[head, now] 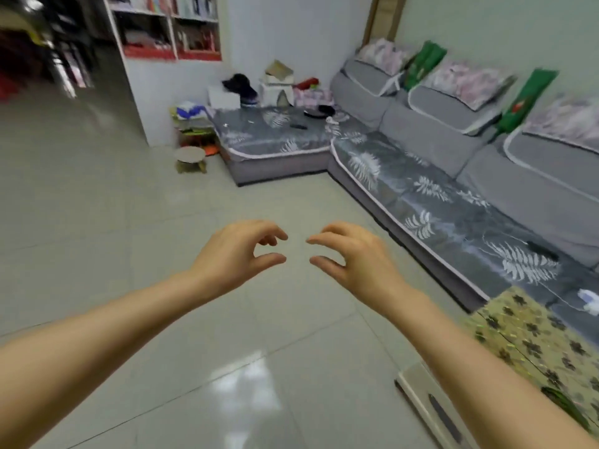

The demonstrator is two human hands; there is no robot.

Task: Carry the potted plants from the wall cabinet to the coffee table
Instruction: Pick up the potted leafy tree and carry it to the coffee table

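Fingers (pixel 274 236) on both hands are loosely curled and a little apart, and they hold nothing; the left hand (pixel 233 254) and right hand (pixel 353 257) hang side by side over the bare floor (pixel 97 222). No potted plant shows anywhere, so nobody can tell which way one lies or which hand is nearer. A bench (pixel 531 338) with a flowery cloth sits at the lower right, the grey sofa (pixel 437 176) runs along the wall, and shelves (pixel 168 27) stand far off.
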